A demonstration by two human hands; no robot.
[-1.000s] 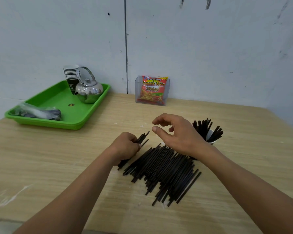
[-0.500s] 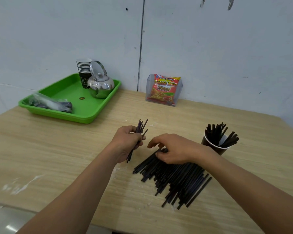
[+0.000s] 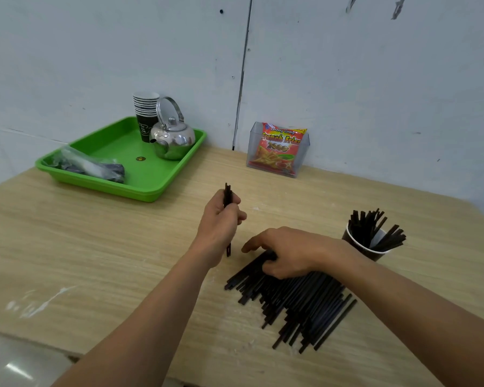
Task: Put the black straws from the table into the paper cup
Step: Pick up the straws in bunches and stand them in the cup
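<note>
One green tray (image 3: 140,192) at far left carries one stack of cups (image 3: 146,113) and one kettle (image 3: 173,138). The left hand (image 3: 221,222) grips a thin bundle of straws (image 3: 227,194) upright in its curled fingers; their number is unclear. The right hand (image 3: 288,254) curls round the upper end of one pile of straws (image 3: 299,305) lying on the table (image 3: 95,261). One paper cup (image 3: 359,248), just to the right, holds more straws, too many to count.

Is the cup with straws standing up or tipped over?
Standing up. The paper cup rests on the table with its mouth facing up, and black straws poke out of the top.
</note>
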